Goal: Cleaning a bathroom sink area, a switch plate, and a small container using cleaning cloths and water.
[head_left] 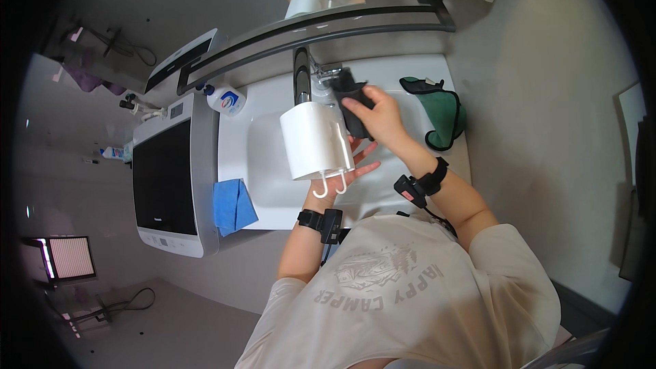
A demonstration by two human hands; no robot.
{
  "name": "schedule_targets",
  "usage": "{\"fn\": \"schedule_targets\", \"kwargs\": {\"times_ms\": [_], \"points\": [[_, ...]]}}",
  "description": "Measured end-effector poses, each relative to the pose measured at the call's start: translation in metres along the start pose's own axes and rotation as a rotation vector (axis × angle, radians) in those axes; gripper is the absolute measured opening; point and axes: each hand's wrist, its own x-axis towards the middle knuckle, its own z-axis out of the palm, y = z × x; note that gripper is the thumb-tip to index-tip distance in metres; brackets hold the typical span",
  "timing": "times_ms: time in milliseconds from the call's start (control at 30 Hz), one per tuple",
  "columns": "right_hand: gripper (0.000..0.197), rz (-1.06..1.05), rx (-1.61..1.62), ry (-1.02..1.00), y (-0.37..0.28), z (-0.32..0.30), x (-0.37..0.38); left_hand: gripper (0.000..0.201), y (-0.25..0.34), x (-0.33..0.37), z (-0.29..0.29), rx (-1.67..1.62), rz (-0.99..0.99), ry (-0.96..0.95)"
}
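Note:
My right hand [383, 119] is closed on a black elongated object [352, 106], with the thumb across its side; its kind is hard to tell. The object is held over the white sink [266, 157], close to the faucet [329, 72]. Below it, my left hand [357, 173] has its fingers stretched out and apart, and nothing shows in them. A white rounded holder [309, 140] with two white hooks at its lower end hides part of my left hand and wrist from view. Each wrist wears a black strap with a small box.
A dark green cloth item with black edging [444, 115] lies on the counter's right side. On the left are a white pump bottle [225, 100], a folded blue cloth [234, 206] and a white appliance with a dark lid [162, 176]. A black rail [328, 34] crosses behind the sink.

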Motion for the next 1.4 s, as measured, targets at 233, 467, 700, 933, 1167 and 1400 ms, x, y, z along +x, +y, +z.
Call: {"fn": "schedule_targets", "kwargs": {"times_ms": [233,467,700,933,1167,1400], "points": [[0.028,-0.256,0.004,-0.076,0.002,0.005,-0.021,0.063,0.0,-0.003,0.004,0.176,0.088,0.045],[0.03,-0.337,0.064,-0.241,0.0,-0.002,-0.045,0.06,-0.001,0.0,0.001,-0.152,0.173,-0.005],[0.026,0.003,0.345,-0.558,0.02,-0.022,-0.063,0.055,0.008,0.008,0.004,-0.013,0.354,-0.081],[0.027,0.509,0.817,-0.12,0.017,-0.044,-0.032,0.063,0.03,-0.006,0.005,0.265,0.18,0.072],[0.027,0.691,0.754,-0.409,0.033,-0.033,-0.045,0.097,0.043,-0.024,-0.006,0.592,0.321,0.096],[0.025,0.576,0.702,-0.209,0.016,-0.064,-0.028,0.099,0.06,-0.032,0.028,1.368,0.497,0.277]]}}
